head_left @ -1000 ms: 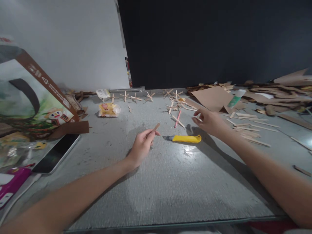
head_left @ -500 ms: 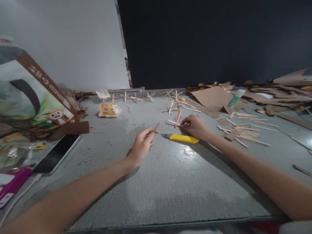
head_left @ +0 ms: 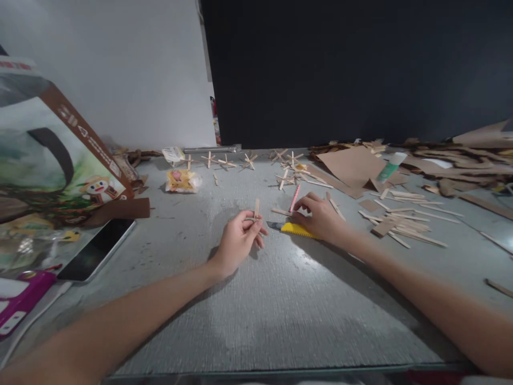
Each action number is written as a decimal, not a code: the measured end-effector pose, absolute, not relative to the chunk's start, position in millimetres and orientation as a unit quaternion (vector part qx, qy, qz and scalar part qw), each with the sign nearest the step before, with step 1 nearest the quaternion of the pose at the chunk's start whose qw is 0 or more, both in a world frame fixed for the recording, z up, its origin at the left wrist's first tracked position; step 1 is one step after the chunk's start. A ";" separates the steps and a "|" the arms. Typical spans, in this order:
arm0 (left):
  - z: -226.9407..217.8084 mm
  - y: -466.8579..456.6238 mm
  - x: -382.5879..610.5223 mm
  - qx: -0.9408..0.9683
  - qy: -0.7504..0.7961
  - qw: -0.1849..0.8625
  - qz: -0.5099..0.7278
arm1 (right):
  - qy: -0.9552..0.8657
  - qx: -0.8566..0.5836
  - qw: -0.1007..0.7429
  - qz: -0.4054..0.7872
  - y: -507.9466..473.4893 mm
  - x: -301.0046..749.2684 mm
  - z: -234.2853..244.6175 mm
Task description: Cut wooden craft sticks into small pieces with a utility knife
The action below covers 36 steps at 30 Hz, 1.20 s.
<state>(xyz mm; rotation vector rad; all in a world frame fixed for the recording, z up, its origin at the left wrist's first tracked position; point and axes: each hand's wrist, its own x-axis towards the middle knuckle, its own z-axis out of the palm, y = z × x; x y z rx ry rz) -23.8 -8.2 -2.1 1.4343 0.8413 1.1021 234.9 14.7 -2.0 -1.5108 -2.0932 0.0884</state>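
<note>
My left hand (head_left: 238, 239) is closed on a short wooden stick (head_left: 257, 207) that points upward from my fingertips, above the grey table (head_left: 256, 299). My right hand (head_left: 318, 216) lies just to its right, fingers curled and pinching a flat wooden stick (head_left: 280, 212) that rests on the table. Under that hand lies a yellow utility knife (head_left: 292, 229) with its blade tip pointing left. A pink-red stick (head_left: 294, 197) lies just beyond my right fingers.
Glued stick crosses (head_left: 248, 159) and loose sticks (head_left: 404, 224) are scattered at the back and right, with brown cardboard pieces (head_left: 352, 164) and a green-white glue tube (head_left: 390, 164). A printed box (head_left: 52, 155), a phone (head_left: 98, 247) and a snack packet (head_left: 182, 181) sit on the left.
My right hand came left from the loose sticks to the knife and pinched a flat stick there. My left hand turned its stick more upright.
</note>
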 end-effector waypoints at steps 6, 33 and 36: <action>-2.1 -9.6 -21.9 0.597 0.365 0.546 0.461 | -0.893 -0.405 0.187 -0.065 -0.2 218.8 -0.8; -2.9 5.9 -11.6 0.636 0.326 0.581 0.390 | -0.905 -0.232 0.305 -0.187 0.6 230.7 -9.9; -2.5 5.7 -11.4 0.635 0.321 0.581 0.395 | -0.906 -0.226 0.300 -0.195 0.6 229.1 -8.9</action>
